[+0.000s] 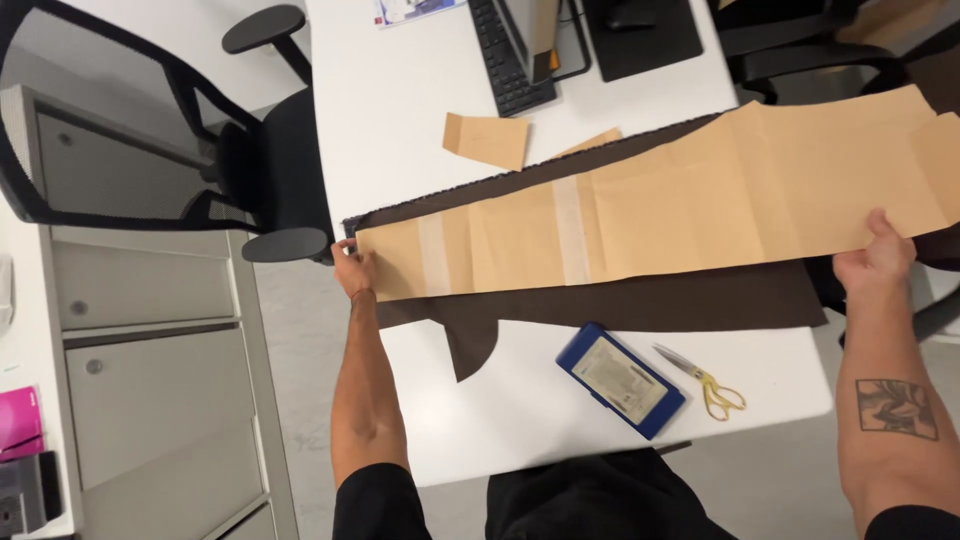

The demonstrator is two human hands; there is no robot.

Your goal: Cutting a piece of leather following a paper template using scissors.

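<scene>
A long tan paper pattern (680, 200), pieced with pale tape strips, lies across dark brown fabric (640, 305) on a white table (400, 100). My left hand (353, 270) presses the pattern's left end at the table's left edge. My right hand (880, 255) holds the pattern's right end, thumb on top, near the table's right edge. Both arms are stretched wide apart along the pattern's lower edge.
A blue flat box (620, 380) and gold-handled scissors (705, 385) lie near the front edge. A small tan paper piece (488, 138), a keyboard (505, 50) and a monitor base sit at the back. A black office chair (230, 150) and grey drawers (150, 330) stand to the left.
</scene>
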